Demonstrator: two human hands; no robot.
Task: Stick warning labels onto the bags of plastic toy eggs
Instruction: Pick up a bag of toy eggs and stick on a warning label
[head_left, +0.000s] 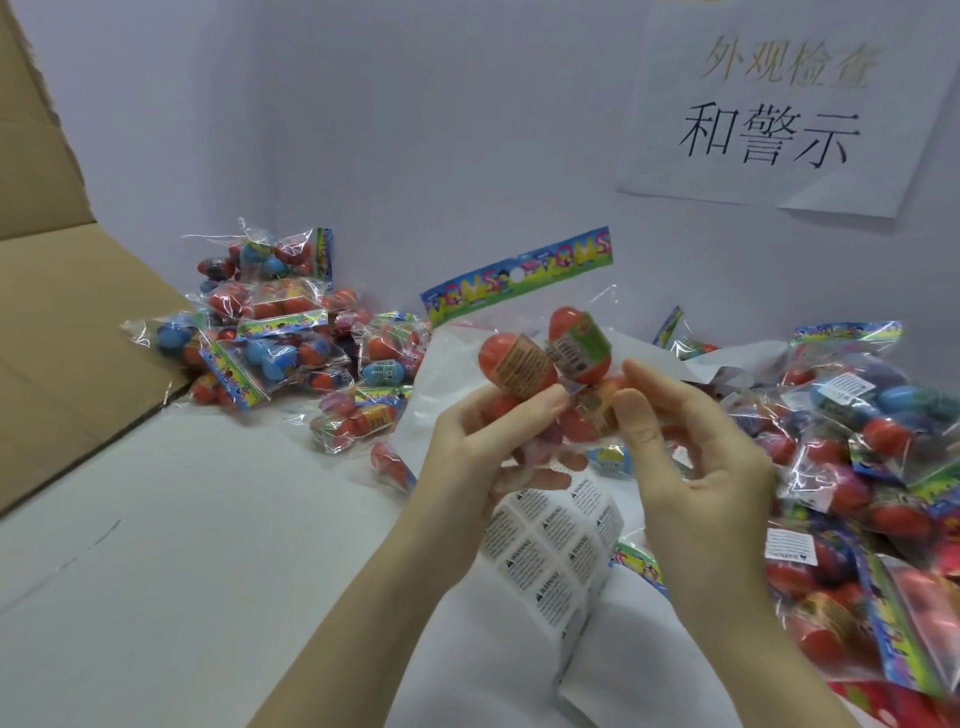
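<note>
Head view shows both hands up over the table with one bag of eggs (550, 358) held between them; the left hand (483, 441) has its thumb curled over the front of the bag against the lower orange egg, other fingers wrapped behind, so it's clamped on the bag; the right hand (691, 447) has fingers bent inward with thumb and forefinger tips at the bag's right edge, looks like a pinch on the film but I can't tell if there's a sticker between them; the bag's printed header card (519, 275) sticks up above the fingertips, and the sheet of warning labels (550, 540) hangs just below the left fingers, seemingly tucked under them. Handling-wise I'd guess this thing weighs next to nothing; hollow plastic eggs in thin crinkly cellophane, so the film is slippery and the eggs roll around inside; best hold is probably right over an egg, squeezing it through the film so there's a firm bump to press a label on; the header is stiffer if you want a flat grab. Piles of bags (270, 332) sit beyond the left fingers, with more bags (857, 441) past the right ones.
</note>
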